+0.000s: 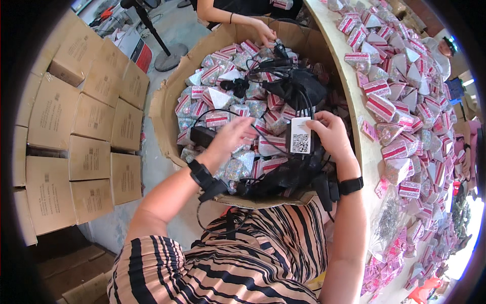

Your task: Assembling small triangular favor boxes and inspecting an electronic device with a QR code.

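Note:
My right hand (330,133) pinches the upper corner of a white card with a printed square code (300,136), which lies against a black box with cables running from its top. My left hand (230,142) hovers over small iridescent packages (217,119) with pink and white bands, its fingers stretched out beside a thin black cable. Nothing shows in that hand. Black wrist straps with attached devices (201,175) sit on both my wrists. Below the card lies a black cloth-like bundle (276,177), partly hidden. All this is in or over a large cardboard box (167,109).
Another person's hand (264,33) reaches in from the far side, at a tangle of black cables (276,66) beside a black pouch (304,86). On the right, a long table (341,55) bears many similar packages. Brown cartons (53,111) are stacked at left, near a round-based stand (171,57).

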Available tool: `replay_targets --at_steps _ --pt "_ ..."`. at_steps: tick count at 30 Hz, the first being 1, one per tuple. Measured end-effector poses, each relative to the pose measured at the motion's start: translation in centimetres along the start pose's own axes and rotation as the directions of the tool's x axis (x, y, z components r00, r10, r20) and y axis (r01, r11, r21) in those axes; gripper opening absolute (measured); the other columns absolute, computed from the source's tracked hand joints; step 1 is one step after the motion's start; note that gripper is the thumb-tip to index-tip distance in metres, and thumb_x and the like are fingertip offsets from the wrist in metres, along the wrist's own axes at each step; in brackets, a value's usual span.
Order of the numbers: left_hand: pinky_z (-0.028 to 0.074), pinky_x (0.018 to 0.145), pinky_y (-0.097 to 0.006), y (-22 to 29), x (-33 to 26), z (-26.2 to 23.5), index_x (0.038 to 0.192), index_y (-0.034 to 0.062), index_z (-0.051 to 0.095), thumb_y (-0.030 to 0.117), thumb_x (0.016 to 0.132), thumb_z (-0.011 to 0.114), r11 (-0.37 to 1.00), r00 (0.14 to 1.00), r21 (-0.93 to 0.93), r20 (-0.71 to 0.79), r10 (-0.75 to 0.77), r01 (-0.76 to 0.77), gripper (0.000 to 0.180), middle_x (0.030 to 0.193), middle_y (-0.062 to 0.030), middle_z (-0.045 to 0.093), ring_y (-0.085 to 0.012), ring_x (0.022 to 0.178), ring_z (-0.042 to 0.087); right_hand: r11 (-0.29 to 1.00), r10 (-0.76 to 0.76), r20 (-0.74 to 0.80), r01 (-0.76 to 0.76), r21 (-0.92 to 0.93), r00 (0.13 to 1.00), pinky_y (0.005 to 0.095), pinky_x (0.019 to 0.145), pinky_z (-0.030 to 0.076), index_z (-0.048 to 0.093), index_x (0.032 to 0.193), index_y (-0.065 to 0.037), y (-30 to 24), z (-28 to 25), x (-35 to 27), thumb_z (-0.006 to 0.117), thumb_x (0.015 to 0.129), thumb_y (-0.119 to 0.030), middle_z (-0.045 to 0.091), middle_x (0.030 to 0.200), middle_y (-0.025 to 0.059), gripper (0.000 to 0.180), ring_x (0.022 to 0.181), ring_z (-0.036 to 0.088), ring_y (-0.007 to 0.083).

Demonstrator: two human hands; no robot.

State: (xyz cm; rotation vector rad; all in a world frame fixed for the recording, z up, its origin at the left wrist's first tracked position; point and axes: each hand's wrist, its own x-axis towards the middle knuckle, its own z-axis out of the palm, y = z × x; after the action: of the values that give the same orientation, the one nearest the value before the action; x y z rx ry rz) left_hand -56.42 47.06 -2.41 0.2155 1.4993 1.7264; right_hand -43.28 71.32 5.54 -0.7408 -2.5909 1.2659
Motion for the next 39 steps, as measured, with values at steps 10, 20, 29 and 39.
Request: replay_targets --at_steps 10,20,29,39 --pt "0.056 0.068 -0.037 -0.1 -2.5 4.7 0.134 0.01 0.04 0.022 0.1 0.043 0.991 0.995 -0.095 0.003 -0.098 0.098 0.036 0.101 -0.011 0.06 -0.0218 0.081 0.065 0.718 0.199 0.186 -0.272 0.641 0.962 0.0217 0.051 0.04 0.068 0.102 -0.002 0.2 3.0 -2.1 0.065 0.085 -0.027 0.063 0.079 -0.0002 0.031 0.061 0.053 0.0069" --pt "0.049 0.094 -0.048 -2.5 -4.3 1.3 0.127 0.0027 0.047 0.044 0.094 0.05 0.709 0.966 -0.656 0.183 -0.185 0.26 0.052 0.111 -0.0208 0.061 -0.0379 0.1 0.062 0.48 0.259 0.264 -0.361 0.8 0.929 0.0214 0.052 0.041 0.064 0.104 -0.005 -1.7 4.1 -2.4 0.062 0.089 -0.029 0.058 0.079 -0.0019 0.029 0.063 0.057 0.0086" --pt "0.032 0.108 -0.058 0.2 -5.3 5.5 0.147 0.008 0.028 0.078 0.082 0.036 0.454 0.852 -0.795 0.507 0.133 0.403 0.096 0.143 -0.0241 0.039 -0.0518 0.127 0.038 0.512 0.247 0.206 -0.308 0.802 0.947 0.0241 0.056 0.045 0.063 0.106 -0.003 -3.0 5.8 -3.4 0.062 0.089 -0.031 0.063 0.084 0.0016 0.032 0.066 0.056 0.0104" --pt "0.047 0.098 -0.047 -0.1 -4.4 5.1 0.141 0.0058 0.039 0.075 0.087 0.031 0.699 0.939 -0.665 0.342 -0.027 0.262 0.089 0.131 -0.019 0.053 -0.0334 0.111 0.057 0.619 0.162 0.2 -0.257 0.742 0.966 0.0294 0.066 0.051 0.056 0.121 0.002 -1.3 6.9 -3.4 0.056 0.093 -0.04 0.063 0.088 0.0046 0.051 0.081 0.06 0.0157"
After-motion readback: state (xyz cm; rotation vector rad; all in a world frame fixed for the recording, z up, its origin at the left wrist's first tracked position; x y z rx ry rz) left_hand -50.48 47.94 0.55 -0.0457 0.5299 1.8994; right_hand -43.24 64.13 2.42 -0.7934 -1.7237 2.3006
